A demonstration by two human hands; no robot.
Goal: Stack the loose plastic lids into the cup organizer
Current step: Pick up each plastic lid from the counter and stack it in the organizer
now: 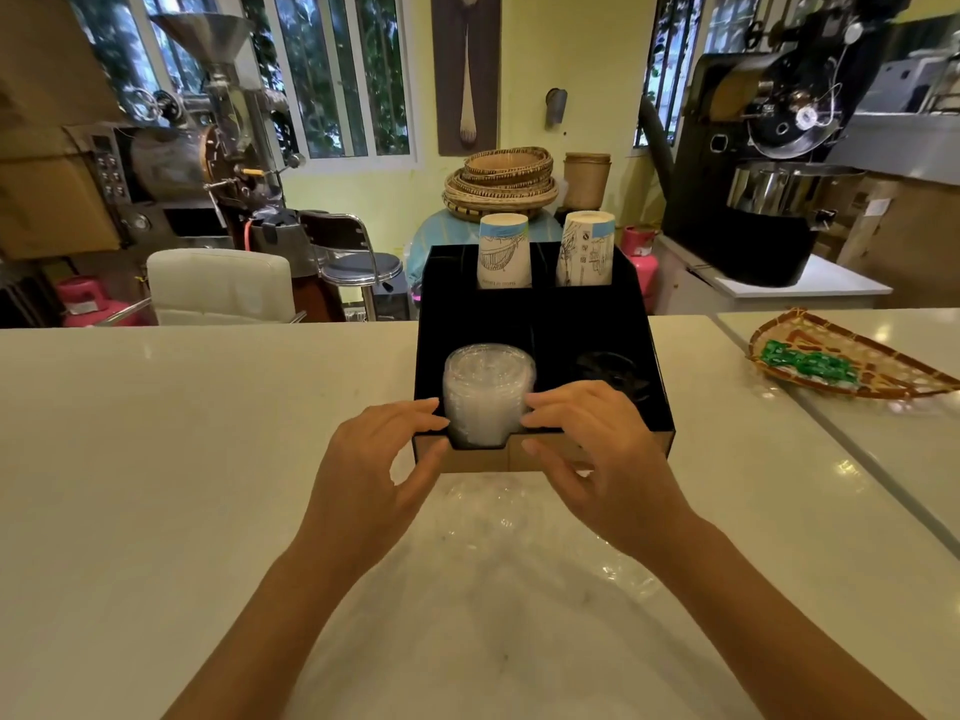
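Observation:
A black cup organizer (540, 314) stands on the pale counter in front of me. A tall stack of clear plastic lids (487, 392) sits in its front left compartment. My left hand (374, 470) touches the stack's left side with its fingertips. From the other side, my right hand (592, 454) presses fingertips against the stack; its thumb rests on the organizer's front wall. A few dark lids (613, 374) lie low in the front right compartment. Two stacks of paper cups (504, 252) (586, 249) stand upside down in the back compartments.
A clear plastic bag (519, 517) lies crumpled on the counter (156, 459) just before the organizer. To the right, a woven tray (852, 356) with green packets sits on the adjoining counter. Coffee roasters, a stool and baskets stand beyond the counter.

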